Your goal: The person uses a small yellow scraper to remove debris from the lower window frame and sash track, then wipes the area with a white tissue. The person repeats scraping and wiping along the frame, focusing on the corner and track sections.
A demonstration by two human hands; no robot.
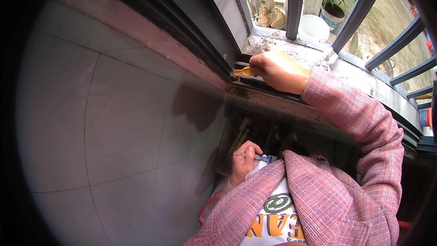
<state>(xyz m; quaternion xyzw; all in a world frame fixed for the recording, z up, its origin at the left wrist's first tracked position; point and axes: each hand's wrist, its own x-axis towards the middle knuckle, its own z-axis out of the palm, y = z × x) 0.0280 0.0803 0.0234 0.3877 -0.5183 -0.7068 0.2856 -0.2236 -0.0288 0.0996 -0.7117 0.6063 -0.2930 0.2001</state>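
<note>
My right hand (278, 71) grips a small yellow plastic tool, spoon-like in shape (243, 71). The tool's tip sits at the corner of the dark window track (254, 81), among crumbly dirt (237, 79). Lower down, close to my body, my left hand (243, 162) is closed around a slim implement with a blue end (268, 158); its exact kind is unclear. Something white, perhaps tissue or a cuff, shows by that wrist.
Debris lies on the outer sill (269, 45), with a crumpled white tissue (327, 58). Metal window bars (296, 7) stand beyond it. A tiled wall (126, 109) rises to the left. Outside are a white bucket (314, 29) and a potted plant (336, 0).
</note>
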